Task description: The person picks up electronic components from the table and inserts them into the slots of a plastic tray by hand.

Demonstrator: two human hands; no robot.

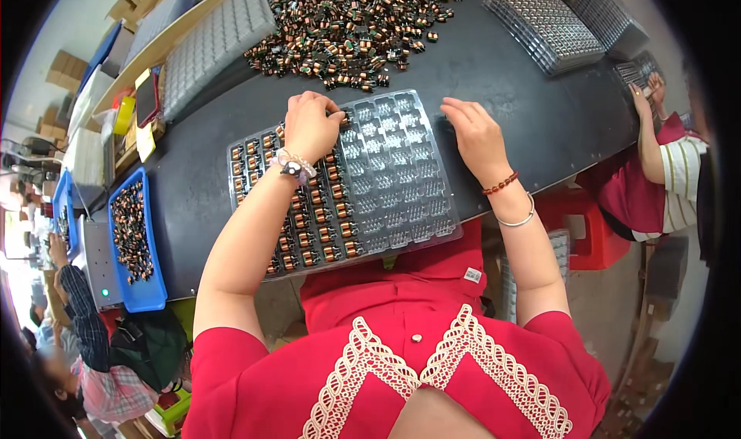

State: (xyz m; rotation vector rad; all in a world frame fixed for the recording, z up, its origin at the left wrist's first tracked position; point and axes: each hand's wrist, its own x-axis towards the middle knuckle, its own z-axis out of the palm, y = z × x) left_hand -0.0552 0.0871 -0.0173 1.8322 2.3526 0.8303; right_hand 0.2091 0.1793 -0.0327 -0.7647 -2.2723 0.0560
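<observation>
A clear plastic tray [401, 173] with moulded pockets lies at the table's near edge. Its left part holds rows of small copper-wound coils [324, 214] with black ends; the pockets in its right part have no coils. My left hand [311, 130] is over the tray's far edge, with thumb and fingers closed at a coil [345, 118] in the last filled row. Just beyond the tray's right edge, my right hand [476, 136] is held over the table, fingers stretched forward and close together. Its thumb side is partly hidden, and nothing shows in it.
A large heap of loose coils [355, 22] covers the far middle of the black table [525, 123]. Stacked trays [544, 26] stand far right, and another tray [220, 45] leans far left. A blue bin [158, 273] of coils sits left. Another person's hands [648, 96] work at right.
</observation>
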